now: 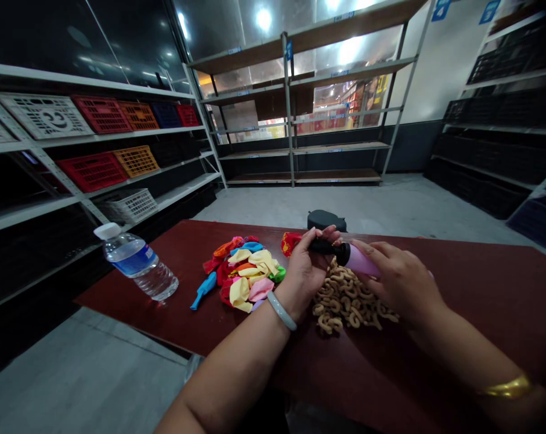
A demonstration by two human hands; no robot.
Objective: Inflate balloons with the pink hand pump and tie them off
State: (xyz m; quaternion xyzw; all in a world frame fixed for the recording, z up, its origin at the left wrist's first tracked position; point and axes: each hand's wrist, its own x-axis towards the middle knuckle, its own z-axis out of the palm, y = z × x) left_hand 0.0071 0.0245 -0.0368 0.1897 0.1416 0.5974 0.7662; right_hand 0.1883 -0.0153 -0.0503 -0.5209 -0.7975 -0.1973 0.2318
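Above the table I hold a balloon pump (361, 260) with a lilac barrel and a black nozzle end, lying nearly level. My right hand (397, 277) is wrapped round the lilac barrel. Around the black end my left hand (310, 262) is closed, palm partly up. A red balloon (290, 243) with a yellow print sticks out past its left side; its join with the nozzle is hidden by the fingers. Left of my wrist lies a heap of limp balloons (250, 268) in several colours. Below the pump is a pile of curled tan snack-like pieces (349, 304).
A water bottle (141, 265) with a white cap stands at the left of the dark red table (472, 301). Behind the far edge shows a dark grey object (326, 219). Shelves with plastic crates (102, 114) line the left; a metal rack (291, 120) stands behind.
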